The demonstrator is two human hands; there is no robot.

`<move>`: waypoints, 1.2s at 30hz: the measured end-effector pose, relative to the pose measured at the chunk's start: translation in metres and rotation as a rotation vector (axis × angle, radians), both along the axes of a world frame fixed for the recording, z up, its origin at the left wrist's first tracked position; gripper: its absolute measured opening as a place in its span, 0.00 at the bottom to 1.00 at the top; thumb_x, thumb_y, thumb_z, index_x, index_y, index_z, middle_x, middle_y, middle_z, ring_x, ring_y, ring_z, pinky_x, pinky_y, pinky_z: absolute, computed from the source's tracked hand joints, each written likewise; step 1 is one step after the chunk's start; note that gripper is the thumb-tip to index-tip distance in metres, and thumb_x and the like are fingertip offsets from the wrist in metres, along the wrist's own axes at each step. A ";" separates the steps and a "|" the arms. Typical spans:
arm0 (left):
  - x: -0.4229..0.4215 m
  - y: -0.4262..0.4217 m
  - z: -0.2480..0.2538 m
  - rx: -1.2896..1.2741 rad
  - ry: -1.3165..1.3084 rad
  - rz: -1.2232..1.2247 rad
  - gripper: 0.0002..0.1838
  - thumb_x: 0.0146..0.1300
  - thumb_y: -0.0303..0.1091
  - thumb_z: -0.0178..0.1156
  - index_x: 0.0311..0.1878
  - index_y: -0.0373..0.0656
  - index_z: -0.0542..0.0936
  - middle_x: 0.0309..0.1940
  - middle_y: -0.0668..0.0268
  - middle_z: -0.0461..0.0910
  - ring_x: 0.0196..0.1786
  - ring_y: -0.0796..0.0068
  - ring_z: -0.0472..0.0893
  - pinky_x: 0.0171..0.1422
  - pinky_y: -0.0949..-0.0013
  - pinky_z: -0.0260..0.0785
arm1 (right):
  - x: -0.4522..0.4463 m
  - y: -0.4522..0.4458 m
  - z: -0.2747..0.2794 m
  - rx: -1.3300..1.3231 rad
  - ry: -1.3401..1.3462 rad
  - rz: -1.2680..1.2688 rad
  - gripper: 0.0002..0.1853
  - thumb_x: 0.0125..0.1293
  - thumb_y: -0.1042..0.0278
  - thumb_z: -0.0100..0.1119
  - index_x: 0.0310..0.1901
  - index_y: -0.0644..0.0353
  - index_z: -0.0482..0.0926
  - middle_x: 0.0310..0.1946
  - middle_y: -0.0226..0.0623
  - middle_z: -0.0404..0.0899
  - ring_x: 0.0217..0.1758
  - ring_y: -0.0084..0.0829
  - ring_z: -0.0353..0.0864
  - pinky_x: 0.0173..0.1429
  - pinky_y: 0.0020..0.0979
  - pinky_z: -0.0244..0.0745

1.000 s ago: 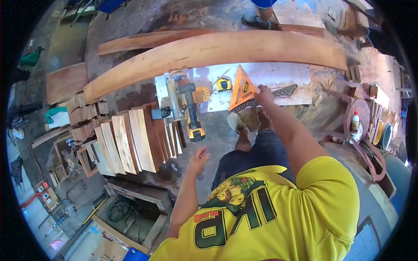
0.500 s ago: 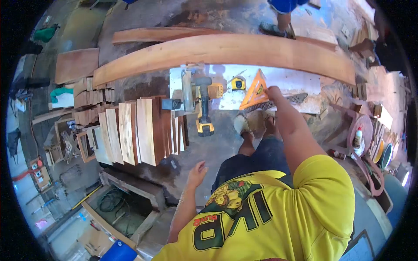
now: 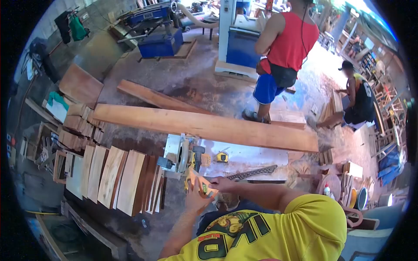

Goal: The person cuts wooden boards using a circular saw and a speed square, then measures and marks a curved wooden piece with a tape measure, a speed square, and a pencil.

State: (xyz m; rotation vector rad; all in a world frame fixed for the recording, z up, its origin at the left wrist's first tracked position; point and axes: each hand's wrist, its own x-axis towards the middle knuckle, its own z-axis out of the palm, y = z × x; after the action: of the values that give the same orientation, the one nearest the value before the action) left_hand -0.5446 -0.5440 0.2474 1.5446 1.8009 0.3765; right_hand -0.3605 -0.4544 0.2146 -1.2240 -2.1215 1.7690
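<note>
An orange triangular square (image 3: 201, 186) is held between my two hands, in front of my shirt. My right hand (image 3: 222, 184) grips its right corner. On its left side my left hand (image 3: 197, 199) has its fingers around the edge. Just beyond lies a white board (image 3: 270, 157) bearing a yellow tape measure (image 3: 222, 157), a dark patterned strip (image 3: 253, 173) and a yellow-and-black cordless circular saw (image 3: 191, 154). The long wooden plank (image 3: 209, 125) lies along the board's far side.
Upright wooden boards (image 3: 128, 185) stand at the left. Beyond the plank, a person in a red top (image 3: 292, 41) stands near a blue machine (image 3: 244, 47). Another person (image 3: 362, 98) crouches at the right by wood pieces. A glue bottle (image 3: 326, 190) is at the right.
The orange square has been lifted off the board and brought toward me in my right hand. My left hand has come up to hold it. The view has tilted up, showing two people.
</note>
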 end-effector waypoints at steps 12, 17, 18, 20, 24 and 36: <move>-0.059 -0.136 -0.066 0.042 -0.094 0.426 0.63 0.36 0.38 0.76 0.75 0.45 0.48 0.61 0.42 0.61 0.58 0.49 0.70 0.60 0.56 0.68 | -0.058 0.012 -0.079 -0.553 -0.104 -0.362 0.40 0.57 0.38 0.65 0.62 0.61 0.66 0.44 0.36 0.76 0.38 0.27 0.76 0.43 0.30 0.76; -0.065 -0.213 -0.100 0.072 -0.626 0.876 0.64 0.38 0.34 0.75 0.76 0.43 0.43 0.67 0.48 0.57 0.69 0.55 0.62 0.65 0.54 0.64 | -0.078 0.026 -0.118 -0.459 -0.172 -0.436 0.41 0.54 0.44 0.70 0.63 0.62 0.66 0.48 0.39 0.77 0.45 0.31 0.78 0.45 0.32 0.77; -0.069 -0.229 -0.106 0.064 -0.627 0.882 0.64 0.38 0.34 0.75 0.76 0.43 0.43 0.67 0.48 0.57 0.69 0.55 0.62 0.65 0.54 0.64 | -0.086 0.028 -0.122 -0.462 -0.146 -0.393 0.40 0.54 0.47 0.72 0.62 0.62 0.67 0.50 0.40 0.77 0.48 0.32 0.79 0.44 0.33 0.78; -0.079 -0.267 -0.119 -0.113 -0.220 0.705 0.62 0.43 0.36 0.74 0.76 0.43 0.41 0.72 0.47 0.50 0.72 0.55 0.59 0.69 0.54 0.58 | -0.101 0.034 -0.118 -0.554 -0.064 -0.373 0.37 0.55 0.50 0.72 0.61 0.62 0.67 0.51 0.40 0.78 0.50 0.33 0.79 0.45 0.34 0.79; -0.067 -0.295 -0.100 -0.299 -0.413 0.996 0.60 0.45 0.43 0.72 0.76 0.43 0.42 0.73 0.44 0.46 0.72 0.51 0.59 0.70 0.53 0.56 | -0.125 0.020 -0.170 -0.553 0.235 -0.600 0.28 0.58 0.61 0.70 0.57 0.61 0.71 0.49 0.38 0.79 0.46 0.31 0.81 0.48 0.36 0.78; -0.056 -0.416 -0.195 -0.144 -0.506 0.818 0.54 0.45 0.44 0.73 0.73 0.41 0.52 0.71 0.41 0.49 0.68 0.47 0.63 0.59 0.48 0.68 | -0.153 0.034 -0.165 -0.622 0.418 -1.163 0.09 0.61 0.71 0.62 0.39 0.61 0.73 0.23 0.35 0.74 0.23 0.29 0.75 0.28 0.35 0.74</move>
State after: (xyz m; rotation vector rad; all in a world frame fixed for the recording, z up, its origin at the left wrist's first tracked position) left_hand -0.6008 -0.9600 0.0529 0.4765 1.8981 0.9020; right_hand -0.5135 -0.4207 0.0498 -1.5119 -0.3676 1.7807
